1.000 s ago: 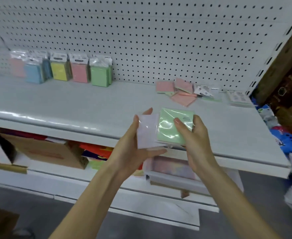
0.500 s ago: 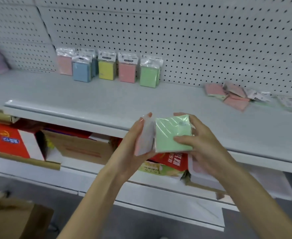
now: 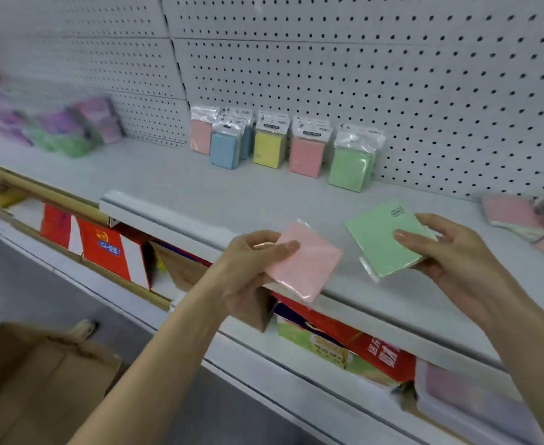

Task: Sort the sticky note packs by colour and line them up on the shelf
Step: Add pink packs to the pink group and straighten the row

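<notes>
My left hand [image 3: 251, 268] grips a pink sticky note pack [image 3: 309, 264] over the front edge of the white shelf [image 3: 174, 184]. A little to its right, my right hand [image 3: 457, 255] holds a green sticky note pack [image 3: 380, 239] just above the shelf. The two packs are apart. Against the pegboard stands a row of upright packs: pink [image 3: 200, 136], blue [image 3: 225, 150], yellow [image 3: 269, 148], pink [image 3: 306, 157] and green [image 3: 347, 168]. A loose heap of pink packs [image 3: 514, 213] lies at the shelf's right end.
Blurred purple and green packets [image 3: 71, 130] sit on the shelf at far left. Below the shelf a lower level holds red and brown boxes [image 3: 107, 252] and a clear plastic bin [image 3: 463, 403]. An open cardboard box [image 3: 36, 377] stands on the floor at lower left.
The two packs, held together in front of me before, are now separated: pink in the left hand, green in the right. The view has swung left and closer to the shelf.
</notes>
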Tool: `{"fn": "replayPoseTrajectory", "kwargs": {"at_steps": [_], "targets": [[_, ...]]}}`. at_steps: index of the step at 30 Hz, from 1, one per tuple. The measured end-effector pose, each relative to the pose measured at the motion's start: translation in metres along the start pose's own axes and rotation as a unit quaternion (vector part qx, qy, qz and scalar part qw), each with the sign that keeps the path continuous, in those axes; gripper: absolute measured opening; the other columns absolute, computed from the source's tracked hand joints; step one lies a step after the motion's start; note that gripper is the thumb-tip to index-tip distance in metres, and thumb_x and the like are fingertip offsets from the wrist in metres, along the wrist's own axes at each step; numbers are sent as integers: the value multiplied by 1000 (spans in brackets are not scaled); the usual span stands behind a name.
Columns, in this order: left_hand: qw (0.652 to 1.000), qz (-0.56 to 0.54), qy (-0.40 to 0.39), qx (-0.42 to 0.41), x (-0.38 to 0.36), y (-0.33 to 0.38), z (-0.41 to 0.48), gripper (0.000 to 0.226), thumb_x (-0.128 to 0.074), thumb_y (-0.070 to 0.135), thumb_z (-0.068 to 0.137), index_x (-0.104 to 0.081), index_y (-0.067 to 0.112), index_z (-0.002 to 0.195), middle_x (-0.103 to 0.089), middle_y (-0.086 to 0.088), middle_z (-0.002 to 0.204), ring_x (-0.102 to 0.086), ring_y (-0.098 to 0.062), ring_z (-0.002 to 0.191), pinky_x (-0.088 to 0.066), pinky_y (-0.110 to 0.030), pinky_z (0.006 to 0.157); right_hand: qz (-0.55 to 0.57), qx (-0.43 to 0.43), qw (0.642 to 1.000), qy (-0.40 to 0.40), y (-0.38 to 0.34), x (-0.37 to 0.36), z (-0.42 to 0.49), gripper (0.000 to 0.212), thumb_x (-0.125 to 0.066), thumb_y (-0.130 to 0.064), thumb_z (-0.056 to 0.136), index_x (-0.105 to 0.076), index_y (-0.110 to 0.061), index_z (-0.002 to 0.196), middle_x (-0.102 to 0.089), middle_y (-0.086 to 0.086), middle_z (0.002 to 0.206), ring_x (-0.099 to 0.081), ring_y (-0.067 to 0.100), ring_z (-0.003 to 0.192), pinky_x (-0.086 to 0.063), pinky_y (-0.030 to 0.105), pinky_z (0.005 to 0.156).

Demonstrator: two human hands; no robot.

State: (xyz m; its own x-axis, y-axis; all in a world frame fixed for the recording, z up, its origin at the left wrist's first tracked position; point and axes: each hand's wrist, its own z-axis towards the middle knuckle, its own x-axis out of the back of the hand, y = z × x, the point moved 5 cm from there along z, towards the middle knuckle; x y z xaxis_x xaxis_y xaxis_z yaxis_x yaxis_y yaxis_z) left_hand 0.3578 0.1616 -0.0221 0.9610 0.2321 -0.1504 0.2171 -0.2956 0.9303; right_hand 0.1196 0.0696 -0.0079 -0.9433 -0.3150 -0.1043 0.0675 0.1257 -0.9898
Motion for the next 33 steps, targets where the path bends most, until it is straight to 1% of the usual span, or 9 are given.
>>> {"fn": "replayPoseTrajectory", "kwargs": {"at_steps": [3, 7, 11, 15, 19, 22, 27, 30, 33], "targets": [[999, 23, 20, -12, -1, 4, 20, 8, -61, 17, 92, -57, 10, 91, -69, -9, 87, -67, -18, 78, -59, -31, 79, 33, -11, 999, 3, 2, 9, 13, 22, -71, -17, 69, -71, -13, 90, -74, 3, 91, -69, 13, 79, -56, 20, 64], [998, 59, 8, -11, -14, 2, 43, 17, -53, 24, 97, -58, 8, 97, -65, -5, 84, -64, -14, 74, -57, -26, 65, 23, -49, 998, -35, 10, -3, 29, 26, -72, -17, 66, -71, -11, 91, -74, 1, 86, -69, 10, 76, -55, 19, 64], [997, 71, -39, -1, -31, -1, 65, 33, -56, 33, 94, -63, 4, 109, -69, -10, 97, -67, -20, 87, -58, -34, 81, -41, -61, 996, -51, 19, -20, 46, 20, -76, -9, 69, -72, -10, 88, -74, 3, 84, -69, 13, 77, -53, 22, 66], [996, 65, -54, -5, -34, -3, 84, 31, -69, 19, 84, -63, 4, 110, -74, -10, 96, -71, -24, 87, -59, -33, 78, -18, -73, 997, -23, 25, -29, 67, 20, -77, -6, 71, -71, -11, 89, -74, 3, 84, -69, 14, 77, -52, 28, 70], [998, 42, -37, -12, -17, 1, 111, 29, -72, 9, 80, -65, 1, 107, -73, -15, 100, -71, -27, 89, -59, -33, 77, 44, -116, 992, -7, 32, -44, 92, 31, -81, -5, 64, -68, -13, 91, -72, 7, 92, -68, 19, 83, -52, 32, 79], [1000, 11, -29, -6, -2, 8, 129, 26, -72, 4, 79, -65, 0, 104, -72, -17, 100, -71, -25, 84, -58, -35, 77, 77, -132, 986, -61, 30, -60, 111, 39, -79, -5, 61, -65, -11, 98, -68, 11, 100, -64, 25, 93, -47, 36, 90], [998, -58, -10, -2, 30, 15, 163, 27, -70, 3, 80, -63, -2, 106, -72, -19, 100, -70, -24, 80, -59, -31, 71, 60, -135, 980, -132, 26, -78, 137, 37, -71, -2, 67, -59, -5, 102, -69, 9, 98, -65, 21, 93, -53, 27, 79], [996, -79, 32, -28, 48, 17, 185, 21, -67, 0, 83, -62, -1, 103, -72, -15, 95, -70, -20, 75, -58, -26, 65, 100, -165, 978, -83, 46, -86, 151, 26, -73, 2, 71, -59, -6, 91, -68, 14, 103, -66, 26, 94, -56, 33, 84], [996, -49, 49, -52, 52, 12, 203, 21, -69, 1, 82, -62, 2, 102, -72, -15, 94, -68, -21, 78, -55, -33, 73, 88, -158, 982, 47, 65, -87, 162, 19, -73, 2, 73, -58, -6, 78, -70, 17, 98, -69, 26, 85, -56, 36, 83]]}}
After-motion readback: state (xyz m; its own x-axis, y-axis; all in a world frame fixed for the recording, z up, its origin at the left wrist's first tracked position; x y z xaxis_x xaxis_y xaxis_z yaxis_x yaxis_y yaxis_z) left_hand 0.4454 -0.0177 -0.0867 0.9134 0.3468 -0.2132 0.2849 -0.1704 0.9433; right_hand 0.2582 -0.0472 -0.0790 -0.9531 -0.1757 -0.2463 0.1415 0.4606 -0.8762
